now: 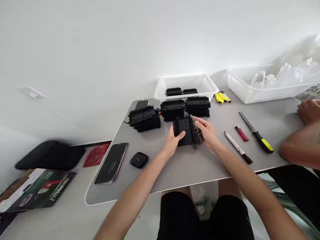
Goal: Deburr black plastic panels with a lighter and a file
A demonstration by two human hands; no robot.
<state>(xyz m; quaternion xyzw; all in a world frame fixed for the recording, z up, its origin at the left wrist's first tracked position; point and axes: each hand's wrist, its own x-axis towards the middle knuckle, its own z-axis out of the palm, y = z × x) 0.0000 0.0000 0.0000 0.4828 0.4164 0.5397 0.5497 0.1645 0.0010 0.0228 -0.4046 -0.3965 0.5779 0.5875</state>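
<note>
A flat square black plastic part [184,129] with ridged edges lies on the grey table [185,166] in front of me. My left hand [173,142] grips its left side, thumb on top. My right hand [207,132] closes on its right side, fingers curled over the edge. Just beyond it stand three stacks of the same black parts: one at the left [144,118], one in the middle [172,109], one at the right [198,105].
A white basket [186,87] behind holds more black parts. A larger white basket [265,87] with clear bags sits at right. A knife [257,133], red lighter [241,133], marker [237,147], yellow tool [222,97], phone [111,162] and small black case [138,159] lie around. Another person's arm [300,146] rests at right.
</note>
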